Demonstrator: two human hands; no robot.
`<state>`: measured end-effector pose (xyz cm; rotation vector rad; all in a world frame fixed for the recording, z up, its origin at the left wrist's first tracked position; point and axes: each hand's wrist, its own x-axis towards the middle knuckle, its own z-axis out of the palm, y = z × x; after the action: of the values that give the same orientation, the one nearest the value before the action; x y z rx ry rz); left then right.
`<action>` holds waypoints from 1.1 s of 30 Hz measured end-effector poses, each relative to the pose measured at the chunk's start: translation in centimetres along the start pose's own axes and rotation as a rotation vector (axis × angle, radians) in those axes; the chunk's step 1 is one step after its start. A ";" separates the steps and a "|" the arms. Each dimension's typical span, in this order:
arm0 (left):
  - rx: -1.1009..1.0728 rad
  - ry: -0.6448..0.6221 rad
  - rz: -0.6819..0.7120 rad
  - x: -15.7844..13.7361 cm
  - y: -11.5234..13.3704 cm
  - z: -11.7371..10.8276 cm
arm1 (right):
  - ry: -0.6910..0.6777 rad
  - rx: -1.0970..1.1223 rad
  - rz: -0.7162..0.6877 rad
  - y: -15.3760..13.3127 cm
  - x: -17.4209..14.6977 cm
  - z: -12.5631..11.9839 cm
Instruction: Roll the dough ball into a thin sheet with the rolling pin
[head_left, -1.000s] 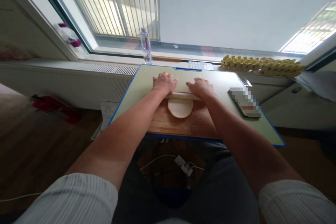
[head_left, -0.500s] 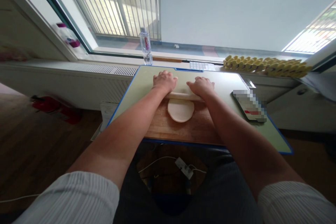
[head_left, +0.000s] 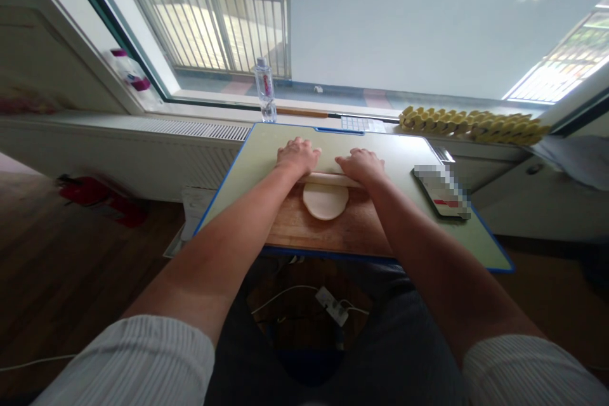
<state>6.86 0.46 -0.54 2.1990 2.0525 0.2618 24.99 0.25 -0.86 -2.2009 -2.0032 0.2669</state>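
A pale round of dough (head_left: 325,200) lies flat on a wooden board (head_left: 328,231) set on a green table with a blue rim (head_left: 419,152). Across the dough's far edge rests a light wooden rolling pin (head_left: 326,178). My left hand (head_left: 297,155) presses palm-down on the pin's left end, fingers spread forward. My right hand (head_left: 362,165) presses the same way on its right end. Both forearms stretch out over the board, and the pin's ends are hidden under my palms.
A dark phone-like slab (head_left: 442,192) lies at the table's right edge. A clear water bottle (head_left: 266,90) stands on the windowsill behind the table, with yellow ridged pieces (head_left: 469,125) to the right. A power strip and cables (head_left: 333,306) lie on the floor below.
Both hands stay pressed on the rolling pin at the dough's far edge; the pin has shifted only slightly. The view has tilted a little.
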 end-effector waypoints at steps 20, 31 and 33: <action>-0.042 -0.134 -0.012 -5.6 0.0 -0.4 | -0.030 0.011 -0.005 0.3 -6.4 -0.4; 0.014 0.049 0.020 -9.9 0.1 0.5 | 0.133 -0.100 -0.076 0.8 -10.7 0.6; 0.019 0.073 0.018 -10.6 0.2 0.6 | 0.159 -0.121 -0.092 0.8 -11.6 0.8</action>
<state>6.44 -10.13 -1.52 2.2522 2.0819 0.3305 24.56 -11.34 -1.47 -2.1145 -2.0748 -0.0406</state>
